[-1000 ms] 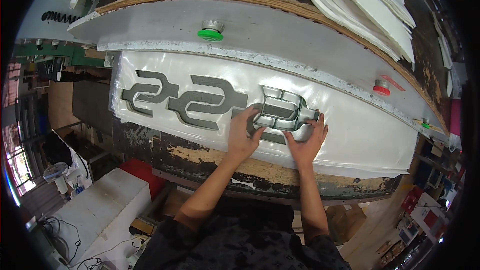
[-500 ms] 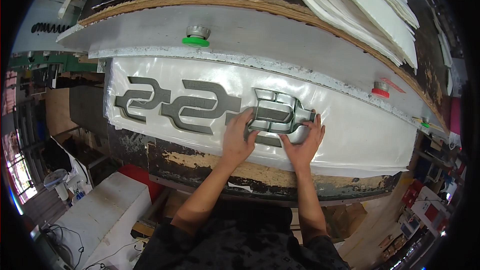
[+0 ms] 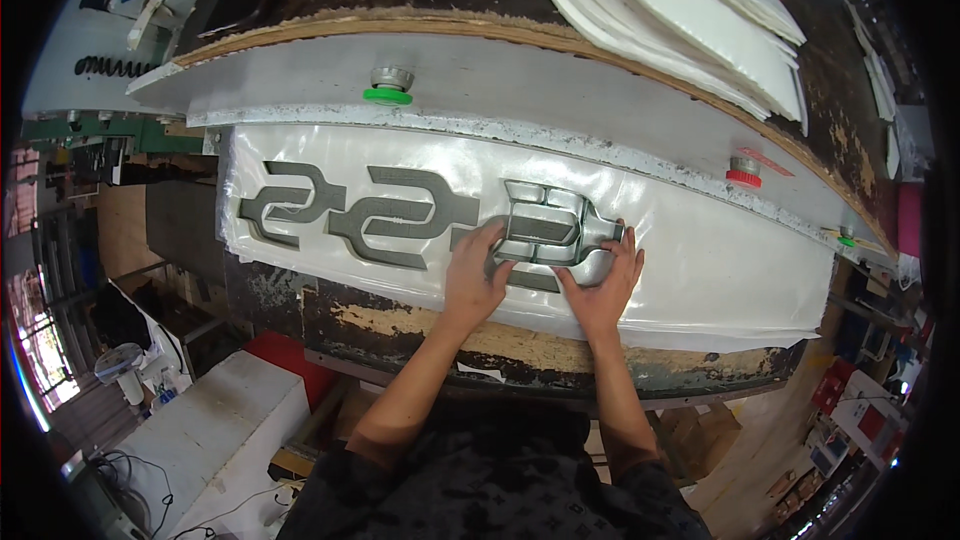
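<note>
A metal cutting die (image 3: pixel 585 214), an open frame of thin walls forming a forked shape, lies on a white glossy sheet (image 3: pixel 720 265). My left hand (image 3: pixel 472 278) grips its left end, with thumb and fingers bent around the edge. On its right end, the fingers of my right hand (image 3: pixel 600 292) close round the narrow neck, thumb at the near side. Left of the die, forked dark grey openings (image 3: pixel 405 212) show in the sheet in interlocking pairs. Another dark opening partly shows beneath the die and my left hand.
Beyond the sheet runs a grey metal beam (image 3: pixel 290 75) with a green-ringed knob (image 3: pixel 388 87) and a red-ringed knob (image 3: pixel 743 173). White sheets (image 3: pixel 650 5) are heaped on the wooden board above it. A worn table edge (image 3: pixel 390 325) lies nearest me.
The view has shifted slightly. Both hands keep their grip on the cutting die, which shows no clear movement over the sheet.
</note>
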{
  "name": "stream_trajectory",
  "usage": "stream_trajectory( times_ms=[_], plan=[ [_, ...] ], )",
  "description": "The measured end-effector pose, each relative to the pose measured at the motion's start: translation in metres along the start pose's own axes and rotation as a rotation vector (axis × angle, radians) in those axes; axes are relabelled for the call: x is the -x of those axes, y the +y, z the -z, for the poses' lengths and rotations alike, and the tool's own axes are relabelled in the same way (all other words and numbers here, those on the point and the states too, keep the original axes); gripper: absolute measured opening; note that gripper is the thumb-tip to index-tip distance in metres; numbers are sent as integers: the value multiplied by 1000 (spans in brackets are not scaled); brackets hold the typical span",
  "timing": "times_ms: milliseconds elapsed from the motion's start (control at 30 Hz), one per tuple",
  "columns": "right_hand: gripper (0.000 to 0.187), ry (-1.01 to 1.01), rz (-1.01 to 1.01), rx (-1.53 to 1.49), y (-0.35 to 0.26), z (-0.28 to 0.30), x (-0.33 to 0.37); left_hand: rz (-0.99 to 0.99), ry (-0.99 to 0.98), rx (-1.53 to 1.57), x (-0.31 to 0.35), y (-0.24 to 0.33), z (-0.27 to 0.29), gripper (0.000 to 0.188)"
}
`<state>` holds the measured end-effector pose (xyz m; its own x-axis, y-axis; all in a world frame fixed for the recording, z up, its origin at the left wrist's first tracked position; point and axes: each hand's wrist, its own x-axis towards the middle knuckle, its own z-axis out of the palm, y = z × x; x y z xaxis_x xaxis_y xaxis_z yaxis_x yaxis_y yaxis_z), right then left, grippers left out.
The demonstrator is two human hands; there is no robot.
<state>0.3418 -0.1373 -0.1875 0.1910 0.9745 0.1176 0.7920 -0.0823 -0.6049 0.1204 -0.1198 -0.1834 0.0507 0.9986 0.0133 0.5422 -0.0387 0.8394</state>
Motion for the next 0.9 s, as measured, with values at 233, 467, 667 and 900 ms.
stream_trajectory(
  times_ms=[233, 467, 667, 900],
  plan=[
    [58, 72, 62, -261, -28, 51, 24, 24, 51, 80, -23, 22, 65, 60],
    [37, -477, -19, -297, -35, 77, 89, -29, 446, 555, -102, 38, 150, 30],
    [46, -467, 167, -228, -34, 75, 68, -2, 542, 432, -147, 64, 159, 37],
    [50, -404, 169, -247, -50, 95, 46, -8, 336, 109, -91, 70, 141, 28]
  ],
)
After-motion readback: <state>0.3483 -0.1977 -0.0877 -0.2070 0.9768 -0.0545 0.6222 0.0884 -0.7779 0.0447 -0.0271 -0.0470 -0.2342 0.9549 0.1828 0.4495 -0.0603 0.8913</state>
